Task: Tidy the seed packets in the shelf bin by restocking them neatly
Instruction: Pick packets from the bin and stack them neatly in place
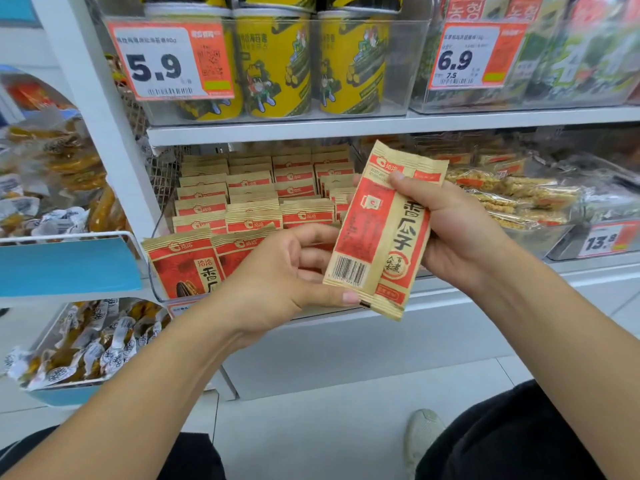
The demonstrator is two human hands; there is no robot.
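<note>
Kraft-brown and red paper seed packet (382,230) is up in front of the shelf, held between both of my hands, back face toward me with the barcode low on its left side. My right hand (457,230) grips its right edge, thumb curled over the top front and fingers behind. My left hand (287,275) pinches the lower left corner, thumb along the bottom edge, fingers curled behind the packet. The packet tilts slightly to the right and hangs clear of the bin. Behind it, the clear plastic shelf bin (154,268) holds rows of matching seed packets (252,209) standing upright, the two front ones leaning forward. Yellow cylindrical snack tubs (277,64) sit on the shelf above, beside an orange-and-white price tag (169,60) reading 5.9.
</note>
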